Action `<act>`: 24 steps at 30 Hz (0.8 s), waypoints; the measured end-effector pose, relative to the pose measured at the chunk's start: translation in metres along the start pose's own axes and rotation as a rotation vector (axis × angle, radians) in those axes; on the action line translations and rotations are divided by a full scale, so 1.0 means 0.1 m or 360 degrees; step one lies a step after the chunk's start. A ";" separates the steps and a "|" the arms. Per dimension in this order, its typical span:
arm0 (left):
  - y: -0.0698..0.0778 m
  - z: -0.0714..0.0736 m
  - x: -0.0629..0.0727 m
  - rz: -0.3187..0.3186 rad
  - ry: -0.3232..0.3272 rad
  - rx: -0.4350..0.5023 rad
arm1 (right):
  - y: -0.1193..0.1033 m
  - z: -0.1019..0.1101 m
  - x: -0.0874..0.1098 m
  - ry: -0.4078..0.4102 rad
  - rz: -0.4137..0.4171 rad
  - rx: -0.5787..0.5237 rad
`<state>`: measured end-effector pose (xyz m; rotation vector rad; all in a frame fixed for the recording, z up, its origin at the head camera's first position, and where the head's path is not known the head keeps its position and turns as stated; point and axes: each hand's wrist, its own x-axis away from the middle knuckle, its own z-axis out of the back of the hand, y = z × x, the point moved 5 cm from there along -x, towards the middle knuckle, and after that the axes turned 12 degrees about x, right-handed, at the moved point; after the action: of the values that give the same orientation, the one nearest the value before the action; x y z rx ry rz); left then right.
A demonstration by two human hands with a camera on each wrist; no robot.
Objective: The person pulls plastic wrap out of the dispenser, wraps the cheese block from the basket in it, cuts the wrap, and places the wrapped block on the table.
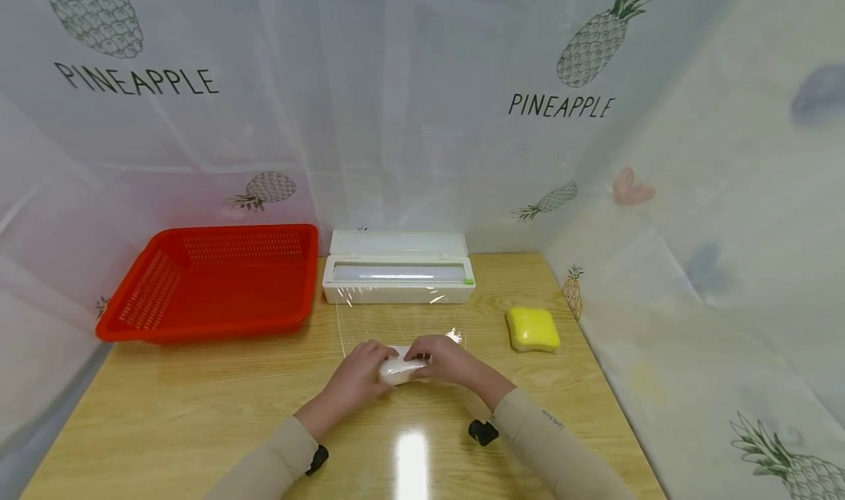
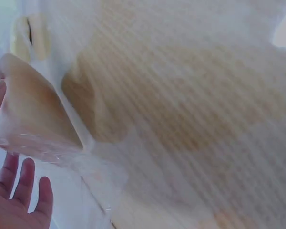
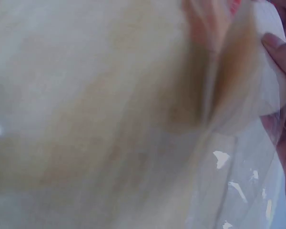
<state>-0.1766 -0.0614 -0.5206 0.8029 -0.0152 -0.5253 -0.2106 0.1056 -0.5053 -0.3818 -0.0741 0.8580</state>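
Note:
A white block (image 1: 397,369) wrapped in clear cling film lies low over the table at the middle, tilted up on its near side. My left hand (image 1: 355,375) holds its left end, thumb on the near side and fingers around the far side. The right hand (image 1: 450,359) grips the opposite end with curled fingers. From the block, a sheet of cling film (image 1: 396,324) runs back to a white cling film dispenser (image 1: 399,293) with its lid raised. In the left wrist view, film covers the underside of the block (image 2: 33,107); the right wrist view shows its pale end (image 3: 270,62).
A red plastic basket (image 1: 231,295) stands at the back left. To the right lies a yellow block (image 1: 533,329) in shiny film. A printed curtain (image 1: 396,119) hangs behind the wooden table (image 1: 198,412) and along its right side.

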 end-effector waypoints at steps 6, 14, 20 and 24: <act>0.00 0.07 -0.08 0.0010 -0.0029 0.0043 | 0.09 0.10 -0.12 -0.0144 -0.0081 -0.0221; 0.00 0.12 -0.16 -0.0132 -0.0002 -0.0014 | 0.21 0.10 -0.27 -0.0248 -0.0122 -0.0431; -0.03 0.15 -0.26 -0.0195 0.0012 -0.0080 | 0.29 0.13 -0.31 -0.0239 -0.0158 -0.0468; -0.07 0.20 -0.32 -0.0104 -0.0035 -0.0056 | 0.29 0.22 -0.30 -0.0190 -0.0185 -0.0319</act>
<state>-0.2119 -0.0644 -0.5060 0.7653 -0.0004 -0.5946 -0.2558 0.1070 -0.4925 -0.5090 -0.2921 0.7600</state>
